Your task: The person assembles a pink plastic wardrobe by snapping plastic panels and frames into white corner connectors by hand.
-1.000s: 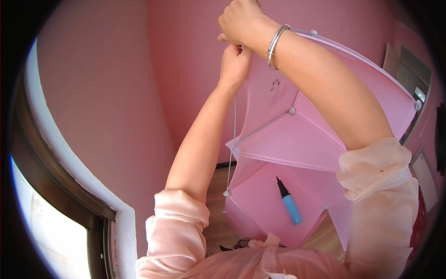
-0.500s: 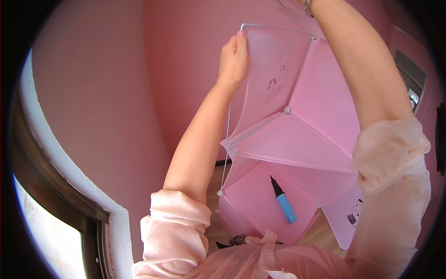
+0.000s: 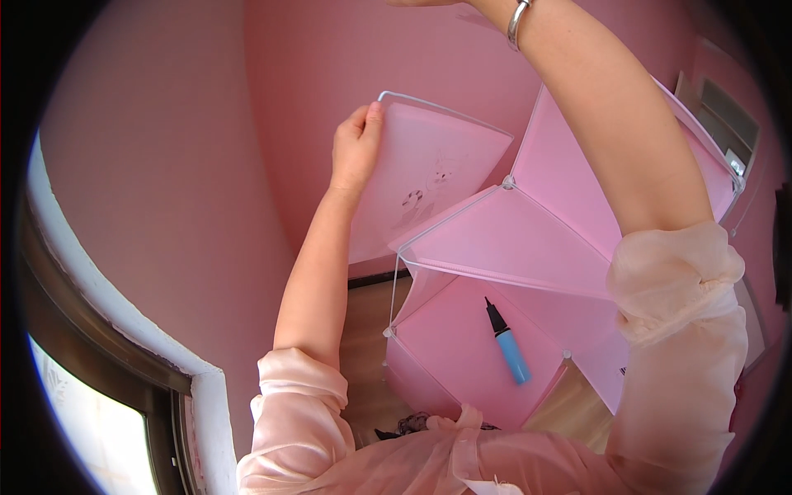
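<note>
My left hand (image 3: 355, 153) is closed around the upper left corner of a translucent pink panel (image 3: 441, 153), which has a pale wire edge and a printed animal drawing. The panel leans over the left side of a pink panel cabinet (image 3: 511, 239) made of wire frames and white round connectors (image 3: 508, 182). The panel's upper right corner stands apart from the neighbouring upright panel. High up, my right hand (image 3: 425, 2) is mostly cut off by the top edge, so its fingers are hidden. My right forearm, with a silver bracelet (image 3: 517, 23), crosses above the cabinet.
A blue hand pump (image 3: 511, 356) with a black nozzle lies on a lower pink panel inside the cabinet. Pink walls (image 3: 313, 99) rise behind and to the left. A dark-framed window (image 3: 91, 412) is at the lower left. Wooden floor (image 3: 363, 313) shows beside the cabinet.
My left hand and the printed panel have moved left and down; the panel's right corner has come away from the upper connector. My right arm has shifted left, bringing part of the hand into view.
</note>
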Available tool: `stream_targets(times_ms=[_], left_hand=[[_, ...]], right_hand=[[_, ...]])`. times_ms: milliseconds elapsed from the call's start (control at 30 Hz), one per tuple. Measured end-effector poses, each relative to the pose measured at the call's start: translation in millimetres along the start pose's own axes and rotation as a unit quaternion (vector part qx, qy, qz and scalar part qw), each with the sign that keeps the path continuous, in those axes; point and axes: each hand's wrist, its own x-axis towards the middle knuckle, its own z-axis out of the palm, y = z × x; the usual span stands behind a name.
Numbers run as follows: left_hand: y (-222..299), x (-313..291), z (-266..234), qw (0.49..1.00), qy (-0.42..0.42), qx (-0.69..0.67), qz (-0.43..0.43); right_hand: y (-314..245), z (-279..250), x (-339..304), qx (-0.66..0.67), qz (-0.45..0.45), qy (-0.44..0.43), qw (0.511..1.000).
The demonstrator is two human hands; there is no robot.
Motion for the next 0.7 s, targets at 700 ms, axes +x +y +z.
stream_targets(times_ms=[700], left_hand=[[66.1,-145.7,-114.2,0.972,0.198,-0.033,0.121]], right_hand=[[-75.2,65.2,-184.8,0.604,0.154,-0.270,0.734]])
